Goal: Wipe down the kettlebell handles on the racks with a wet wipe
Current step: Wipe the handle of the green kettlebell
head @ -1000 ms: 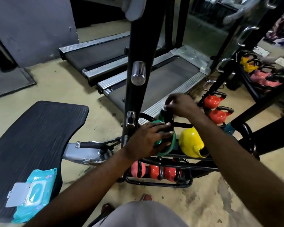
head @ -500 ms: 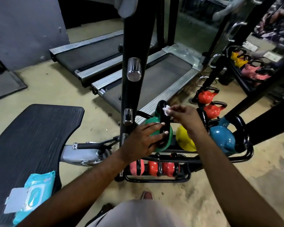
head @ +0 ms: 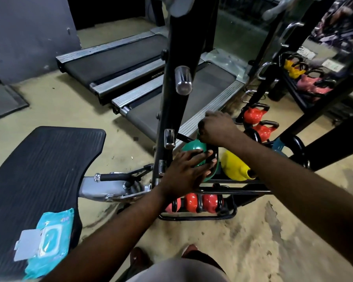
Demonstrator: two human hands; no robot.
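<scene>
A green kettlebell (head: 192,146) with a black handle stands at the left end of the black rack (head: 222,216). My left hand (head: 189,169) lies flat on its body with straight fingers. My right hand (head: 216,127) is curled over the top of the handle; a pale edge of the wet wipe (head: 207,113) shows at its knuckles and the rest is hidden. Next to it on the rack are a yellow kettlebell (head: 232,165) and a blue kettlebell (head: 277,146), partly behind my right forearm. Small red kettlebells (head: 200,202) fill the lower shelf.
A black upright post (head: 177,78) with chrome pegs rises just left of the rack. A wet-wipe pack (head: 47,239) lies on a black bench (head: 39,163) at left. Two treadmills (head: 192,98) lie behind. Two red kettlebells (head: 255,116) and a second rack (head: 302,82) are at right.
My right hand has shifted from the side of the green kettlebell's handle up over its top, now covering most of the wipe. My left hand stays on the kettlebell's body.
</scene>
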